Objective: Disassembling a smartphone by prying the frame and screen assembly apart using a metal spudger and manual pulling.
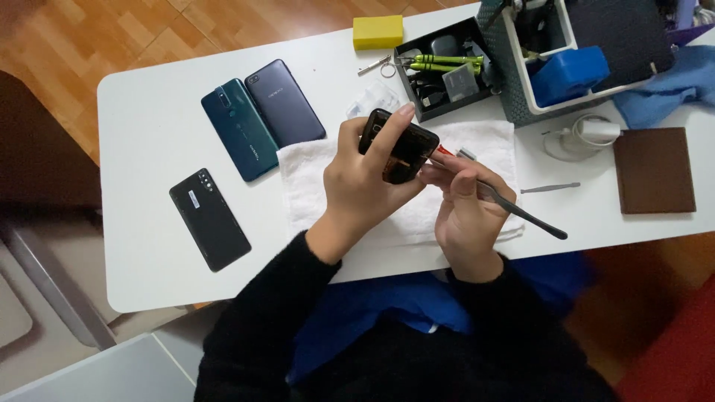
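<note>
My left hand (363, 179) grips a small black phone (398, 145), held up above a white towel (313, 175) on the white table (149, 134). My right hand (465, 212) holds dark metal tweezers (521, 212), their tip reaching the phone's right edge beside a small red part (445, 151). Both sleeves are black.
Three phones lie face down at left: a black one (209, 219), a teal one (240, 129), a dark blue one (284, 103). A yellow sponge (377, 32), a black tool tray with green screwdrivers (443, 63), a basket (521, 89), a white charger (588, 134), a brown wallet (654, 170) and spare tweezers (550, 188) sit behind and right.
</note>
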